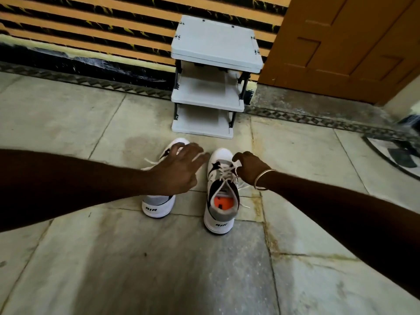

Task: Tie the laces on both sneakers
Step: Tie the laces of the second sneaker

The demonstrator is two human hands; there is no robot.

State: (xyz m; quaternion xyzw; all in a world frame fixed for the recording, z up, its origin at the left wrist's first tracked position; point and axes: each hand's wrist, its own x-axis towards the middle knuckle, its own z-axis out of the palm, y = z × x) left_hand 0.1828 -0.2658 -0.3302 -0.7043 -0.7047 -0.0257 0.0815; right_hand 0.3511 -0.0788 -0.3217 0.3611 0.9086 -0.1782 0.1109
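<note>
Two white, grey and black sneakers stand side by side on the stone floor, heels toward me. My left hand hovers over the left sneaker with fingers spread and reaching toward the right one; it covers most of that shoe, and a loose lace end trails out to its left. My right hand is over the right sneaker, fingers curled and pinching its white lace near the top eyelets. The right shoe's orange insole shows. Its other lace end lies loose on the floor at the right.
A small grey three-tier shoe rack stands against the striped wall just beyond the sneakers. A wooden door is at the back right. A dark patterned mat lies at the right edge.
</note>
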